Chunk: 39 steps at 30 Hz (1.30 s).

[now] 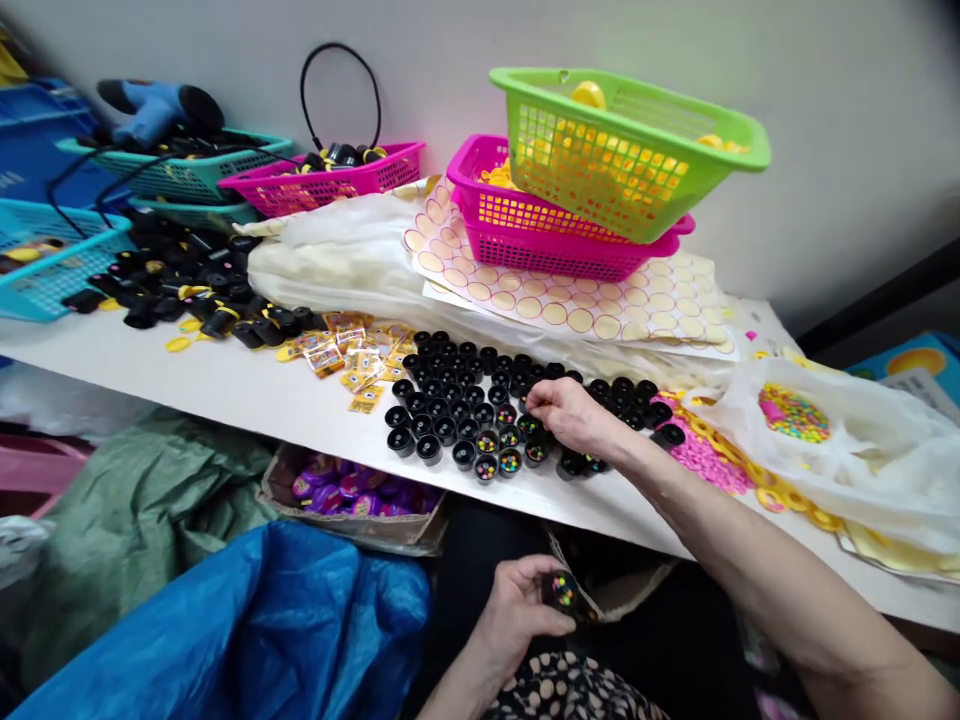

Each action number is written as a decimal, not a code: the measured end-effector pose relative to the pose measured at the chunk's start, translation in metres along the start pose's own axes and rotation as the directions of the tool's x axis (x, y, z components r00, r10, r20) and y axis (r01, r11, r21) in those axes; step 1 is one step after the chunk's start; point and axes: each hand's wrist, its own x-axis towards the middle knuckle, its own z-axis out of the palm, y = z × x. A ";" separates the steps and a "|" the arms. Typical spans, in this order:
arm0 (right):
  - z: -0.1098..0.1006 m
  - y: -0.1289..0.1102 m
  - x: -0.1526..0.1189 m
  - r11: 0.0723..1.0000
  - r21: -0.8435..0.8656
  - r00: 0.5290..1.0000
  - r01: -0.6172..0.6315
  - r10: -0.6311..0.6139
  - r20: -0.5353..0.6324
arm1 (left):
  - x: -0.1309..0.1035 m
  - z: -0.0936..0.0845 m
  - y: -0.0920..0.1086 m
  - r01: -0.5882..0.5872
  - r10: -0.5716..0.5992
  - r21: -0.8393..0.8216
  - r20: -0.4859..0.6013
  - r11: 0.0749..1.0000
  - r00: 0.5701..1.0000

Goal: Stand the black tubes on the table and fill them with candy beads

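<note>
My left hand point(521, 610) is below the table edge, its thumb and fingers round a black cup point(562, 592) with small coloured beads in it. Over the table, my right hand point(562, 408) has its fingers pinched together above the black cups; whatever it may hold is hidden. Many small black cups point(427, 447) stand close together on the white table point(315, 420). Some cups near my right hand contain coloured beads point(486, 468), while those farther left look empty.
Stacked green point(637, 150) and pink baskets point(547, 250) with yellow pieces stand behind. Orange packets point(364, 365) and black parts point(187, 270) lie left. Pink pieces point(709, 460) and a plastic bag of beads point(795, 415) lie right. Below is a box of purple items point(360, 490).
</note>
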 end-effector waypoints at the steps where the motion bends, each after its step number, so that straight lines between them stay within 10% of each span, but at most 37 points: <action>1: 0.002 -0.001 0.006 0.998 -0.055 0.999 0.032 -0.030 0.023 | 0.003 -0.001 -0.002 0.020 -0.020 0.003 0.018 1.000 1.000; 11: 0.018 -0.015 0.031 0.850 -0.460 0.949 0.257 -0.132 0.286 | 0.019 -0.008 0.006 0.096 -0.096 0.003 0.017 0.995 0.995; 21: 0.016 -0.020 0.030 0.866 -0.442 0.951 0.235 -0.111 0.289 | 0.023 -0.014 0.008 0.126 -0.125 -0.022 0.053 0.992 0.991; 26: 0.009 -0.012 0.031 0.967 -0.200 0.984 0.156 -0.133 0.122 | 0.024 -0.015 0.009 0.131 -0.129 -0.027 0.068 0.991 0.989; 32: -0.028 0.011 0.029 0.853 0.491 0.940 -0.179 0.296 -0.171 | 0.027 -0.020 0.008 0.083 -0.080 -0.022 0.109 0.996 0.991; 39: -0.026 0.024 0.021 0.968 0.244 0.960 -0.062 0.125 -0.252 | 0.032 -0.018 0.011 0.127 -0.127 0.005 0.120 0.992 0.985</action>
